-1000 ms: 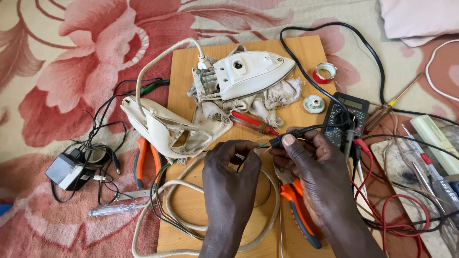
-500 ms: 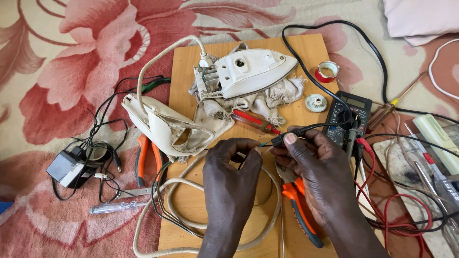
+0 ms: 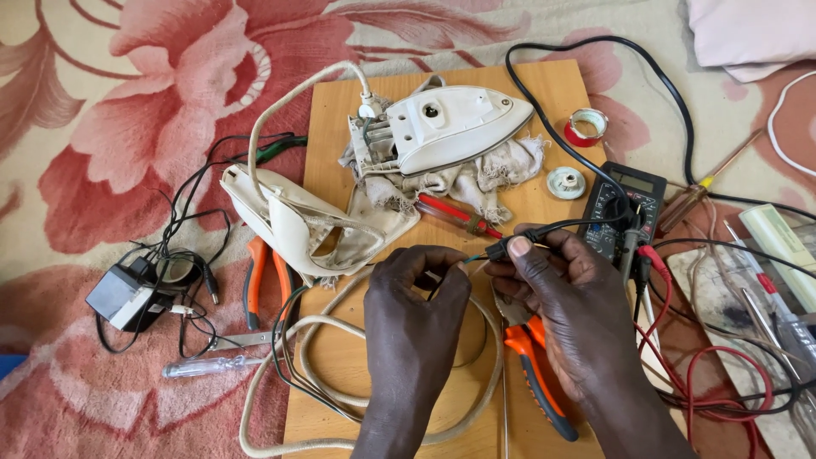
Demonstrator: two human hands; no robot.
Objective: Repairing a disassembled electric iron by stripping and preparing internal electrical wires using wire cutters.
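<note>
I see my right hand grasping one black probe, its tip touching the thin wire pinched in my left hand, above the wooden board. One iron, one meter, two orange pliers lie nearby.

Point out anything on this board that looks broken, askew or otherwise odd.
The iron is in pieces: its white body lies on a frayed rag with wiring exposed at the rear, and its handle shell lies detached beside it, cracked and grimy. The cord sprawls in loose loops off the board.
</note>
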